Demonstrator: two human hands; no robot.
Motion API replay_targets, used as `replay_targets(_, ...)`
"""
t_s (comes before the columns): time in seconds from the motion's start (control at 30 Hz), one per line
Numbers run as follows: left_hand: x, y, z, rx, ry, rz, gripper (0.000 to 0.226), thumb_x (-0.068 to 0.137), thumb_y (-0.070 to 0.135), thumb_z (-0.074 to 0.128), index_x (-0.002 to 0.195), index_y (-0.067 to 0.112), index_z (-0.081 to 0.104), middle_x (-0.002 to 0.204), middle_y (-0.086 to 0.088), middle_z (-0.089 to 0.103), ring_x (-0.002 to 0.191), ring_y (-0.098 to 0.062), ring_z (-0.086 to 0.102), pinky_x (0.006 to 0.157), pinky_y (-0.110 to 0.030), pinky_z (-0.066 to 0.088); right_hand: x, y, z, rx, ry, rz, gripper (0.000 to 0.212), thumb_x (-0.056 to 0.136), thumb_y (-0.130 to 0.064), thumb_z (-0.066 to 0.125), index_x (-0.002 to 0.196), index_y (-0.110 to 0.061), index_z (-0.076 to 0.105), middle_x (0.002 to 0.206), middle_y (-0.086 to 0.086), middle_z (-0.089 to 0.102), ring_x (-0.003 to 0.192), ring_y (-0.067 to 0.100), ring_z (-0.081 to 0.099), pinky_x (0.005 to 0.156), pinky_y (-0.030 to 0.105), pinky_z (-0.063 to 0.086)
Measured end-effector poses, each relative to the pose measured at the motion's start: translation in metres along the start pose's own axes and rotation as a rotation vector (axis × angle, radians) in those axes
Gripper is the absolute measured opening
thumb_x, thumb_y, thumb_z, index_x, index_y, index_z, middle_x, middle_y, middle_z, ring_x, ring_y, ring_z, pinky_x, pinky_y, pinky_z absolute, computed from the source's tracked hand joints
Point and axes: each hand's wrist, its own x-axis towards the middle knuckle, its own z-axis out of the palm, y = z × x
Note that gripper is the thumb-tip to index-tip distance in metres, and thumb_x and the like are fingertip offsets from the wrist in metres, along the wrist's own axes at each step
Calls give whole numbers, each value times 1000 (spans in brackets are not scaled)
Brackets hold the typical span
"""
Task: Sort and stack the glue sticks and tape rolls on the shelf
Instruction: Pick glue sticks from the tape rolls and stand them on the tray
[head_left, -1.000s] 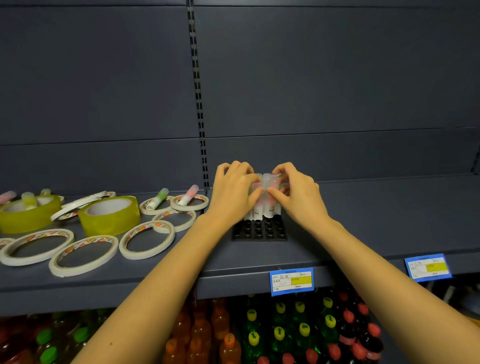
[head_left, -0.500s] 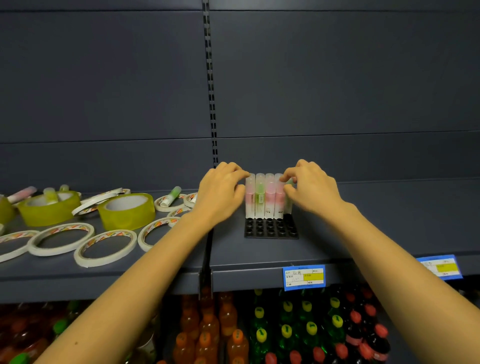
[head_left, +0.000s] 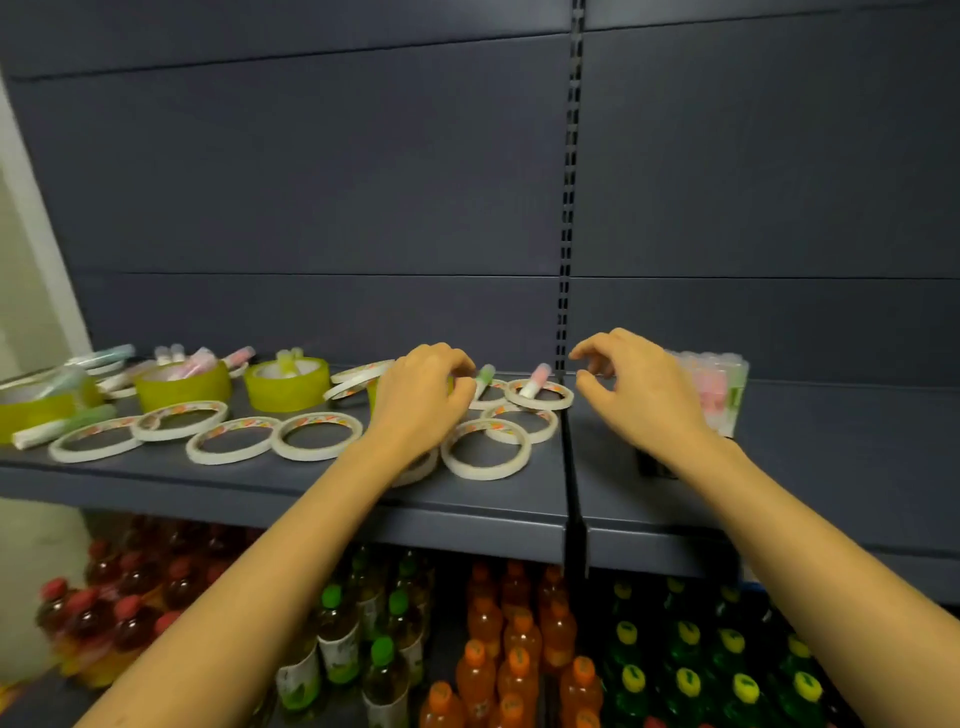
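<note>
Both hands, left (head_left: 422, 397) and right (head_left: 638, 391), hover half-curled, empty, beside racked glue sticks (head_left: 719, 387).

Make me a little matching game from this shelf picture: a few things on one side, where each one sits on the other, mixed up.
Things:
1. pink-capped glue stick
2. upright glue sticks
3. drink bottles
4. yellow tape roll

Places:
A. behind the right hand
B. on the lower shelf
C. lying across a thin white tape ring
D. left of the left hand

Pairs: 1-C, 2-A, 3-B, 4-D
</note>
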Motion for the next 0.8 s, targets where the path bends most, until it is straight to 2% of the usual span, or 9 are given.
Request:
replay_targets(0.2, -14, -69, -35, 9, 36, -107, 21, 89, 20, 51, 101, 17, 67, 104, -1, 68, 94, -19, 59, 75, -31, 45, 22, -57, 37, 17, -85, -11, 19, 88, -30, 52, 104, -31, 63, 88, -14, 55, 88, 16, 58, 68, 27, 40)
replay_targets(0.37, -18, -132, -67, 36, 20, -182, 20, 88, 21, 51, 98, 19, 68, 102, -1, 68, 89, -20, 60, 75, -35, 48, 47, -108, 71, 74, -135, 32, 17, 88, -32, 54, 102, -32, 65, 85, -11, 58, 89, 19, 60, 71, 31, 47)
replay_targets(0.5, -16, -183, -85, 39, 25, -229, 19, 88, 21, 51, 94, 19, 69, 93, -1, 70, 83, -19, 58, 73, -30, 43, 68, -147, 99, 95, -165, 49, 16, 89, -33, 54, 99, -31, 66, 90, -8, 64, 85, 17, 58, 66, 27, 41)
replay_targets(0.7, -7, -251, -109, 55, 12, -217, 20, 89, 25, 51, 96, 19, 69, 92, 0, 70, 80, -18, 60, 65, -28, 44, 104, -207, 141, 71, -228, 84, 19, 90, -31, 51, 99, -28, 68, 103, -1, 68, 97, 25, 61, 71, 31, 42)
replay_targets(0.8, -5, -287, -121, 49, 4, -231, 19, 90, 28, 53, 93, 20, 69, 86, 0, 69, 82, -20, 62, 68, -32, 48, 124, -238, 170, 81, -277, 108, 20, 90, -29, 52, 101, -24, 68, 108, 3, 68, 100, 29, 60, 75, 34, 44)
